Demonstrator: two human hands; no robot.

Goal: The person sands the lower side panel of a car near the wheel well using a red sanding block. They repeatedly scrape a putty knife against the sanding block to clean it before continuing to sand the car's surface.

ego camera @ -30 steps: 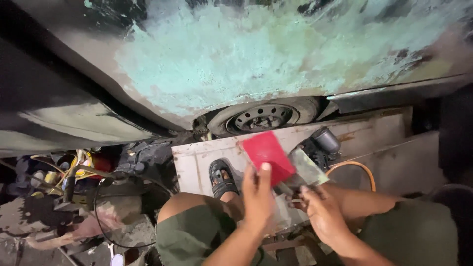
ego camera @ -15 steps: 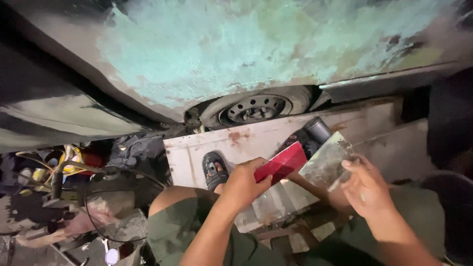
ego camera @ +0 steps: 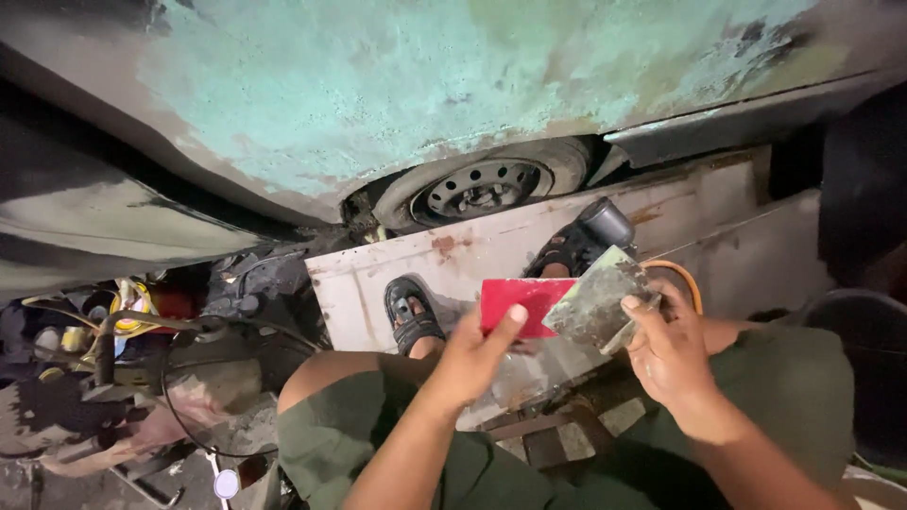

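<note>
My left hand (ego camera: 472,357) pinches a flat red plastic spreader (ego camera: 522,305) by its lower edge, thumb on top. My right hand (ego camera: 669,345) grips a grey, smeared mixing board (ego camera: 598,300), tilted, whose left corner meets the red spreader's right edge. Both are held above my knees in green trousers (ego camera: 378,434). Above them looms a car body panel (ego camera: 397,85) coated with pale green filler.
A car wheel (ego camera: 482,187) sits under the panel. My sandalled foot (ego camera: 411,307) rests on a white rusty metal sheet (ego camera: 378,283). A grey power tool (ego camera: 605,224) with an orange hose (ego camera: 682,280) lies behind the board. Cables, cans and clutter (ego camera: 113,321) crowd the left.
The red spreader has dropped from upright to lying flat. The grey board has come in from the right until it meets the spreader. The view has shifted slightly.
</note>
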